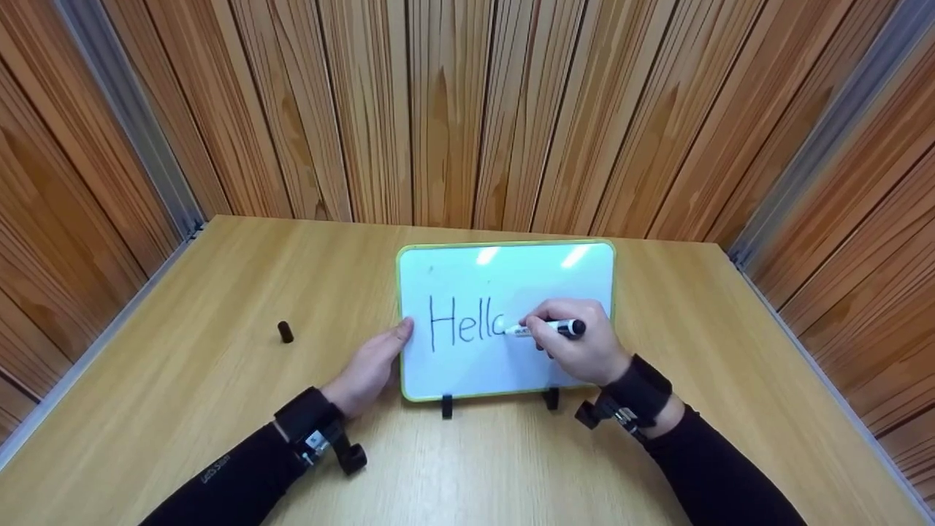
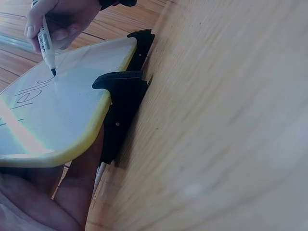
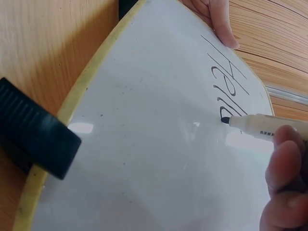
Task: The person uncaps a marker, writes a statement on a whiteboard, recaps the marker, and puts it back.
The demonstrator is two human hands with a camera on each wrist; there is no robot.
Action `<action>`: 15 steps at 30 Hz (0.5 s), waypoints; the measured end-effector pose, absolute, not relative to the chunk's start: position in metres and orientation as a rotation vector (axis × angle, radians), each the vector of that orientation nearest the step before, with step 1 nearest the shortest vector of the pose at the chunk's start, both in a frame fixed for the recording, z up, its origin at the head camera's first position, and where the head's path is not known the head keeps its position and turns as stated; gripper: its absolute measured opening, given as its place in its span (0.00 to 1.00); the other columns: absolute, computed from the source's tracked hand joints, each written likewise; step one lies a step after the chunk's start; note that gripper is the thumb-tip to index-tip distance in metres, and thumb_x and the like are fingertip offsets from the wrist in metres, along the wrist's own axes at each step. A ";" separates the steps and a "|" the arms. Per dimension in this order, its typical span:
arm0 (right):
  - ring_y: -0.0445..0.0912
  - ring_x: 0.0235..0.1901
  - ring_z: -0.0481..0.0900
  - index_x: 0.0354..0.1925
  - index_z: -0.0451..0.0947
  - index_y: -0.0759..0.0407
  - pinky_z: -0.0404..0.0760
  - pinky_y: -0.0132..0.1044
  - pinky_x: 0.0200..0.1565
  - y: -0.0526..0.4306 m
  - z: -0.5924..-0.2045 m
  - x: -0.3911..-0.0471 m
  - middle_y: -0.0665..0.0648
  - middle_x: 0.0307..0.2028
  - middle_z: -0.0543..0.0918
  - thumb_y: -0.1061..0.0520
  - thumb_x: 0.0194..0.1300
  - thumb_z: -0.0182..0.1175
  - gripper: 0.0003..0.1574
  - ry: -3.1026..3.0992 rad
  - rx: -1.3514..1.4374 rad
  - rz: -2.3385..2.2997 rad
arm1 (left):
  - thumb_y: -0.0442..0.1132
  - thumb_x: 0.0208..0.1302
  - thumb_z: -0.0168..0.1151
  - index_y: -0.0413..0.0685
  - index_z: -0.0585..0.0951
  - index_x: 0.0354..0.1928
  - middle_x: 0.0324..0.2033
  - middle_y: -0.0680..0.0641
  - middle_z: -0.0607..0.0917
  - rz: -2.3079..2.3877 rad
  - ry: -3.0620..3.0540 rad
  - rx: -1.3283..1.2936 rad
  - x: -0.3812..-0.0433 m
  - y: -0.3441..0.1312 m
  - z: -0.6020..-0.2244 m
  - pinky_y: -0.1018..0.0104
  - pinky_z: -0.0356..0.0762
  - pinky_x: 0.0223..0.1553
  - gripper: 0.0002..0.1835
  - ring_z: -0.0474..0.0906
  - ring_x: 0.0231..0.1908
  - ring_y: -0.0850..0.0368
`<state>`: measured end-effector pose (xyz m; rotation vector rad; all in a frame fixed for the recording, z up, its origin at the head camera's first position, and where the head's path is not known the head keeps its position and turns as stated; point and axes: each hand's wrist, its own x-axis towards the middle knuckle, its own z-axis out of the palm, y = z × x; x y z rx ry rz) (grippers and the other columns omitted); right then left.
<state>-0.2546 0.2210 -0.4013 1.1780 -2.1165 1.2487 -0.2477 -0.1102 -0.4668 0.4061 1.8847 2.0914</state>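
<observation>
A whiteboard (image 1: 475, 372) with a yellow-green rim leans upright on a black stand (image 2: 122, 110). Dark handwriting (image 1: 462, 323) on it reads "Hell", followed by a curved stroke not closed into a loop. My right hand (image 1: 581, 347) pinches a white marker (image 3: 267, 126) with a black end. In the right wrist view its dark tip meets the board at that last stroke. At the board's left edge my left hand (image 1: 369, 369) grips the frame, thumb on the front rim and fingers behind, as the left wrist view shows.
A small dark marker cap (image 1: 285, 332) stands on the wooden table (image 1: 241, 409), left of the board. Two black stand hooks (image 1: 447, 406) jut out under the board's lower edge. Wood-panelled walls (image 1: 445, 109) enclose the table at the back and sides.
</observation>
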 end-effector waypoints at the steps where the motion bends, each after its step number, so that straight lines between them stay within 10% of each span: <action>1: 0.42 0.20 0.78 0.36 0.91 0.62 0.77 0.29 0.25 0.221 -0.401 -0.255 0.50 0.24 0.86 0.74 0.72 0.63 0.14 -2.110 1.174 1.242 | 0.61 0.92 0.43 0.37 0.69 0.82 0.75 0.39 0.80 2.091 1.888 0.408 -0.248 -0.110 -0.467 0.46 0.60 0.82 0.37 0.70 0.78 0.44; 15: 0.40 0.19 0.78 0.35 0.90 0.62 0.76 0.29 0.24 0.220 -0.400 -0.257 0.49 0.21 0.84 0.74 0.72 0.64 0.13 -2.044 1.117 1.189 | 0.61 0.92 0.43 0.35 0.70 0.81 0.73 0.38 0.81 2.090 1.886 0.365 -0.248 -0.109 -0.467 0.56 0.70 0.75 0.38 0.73 0.76 0.46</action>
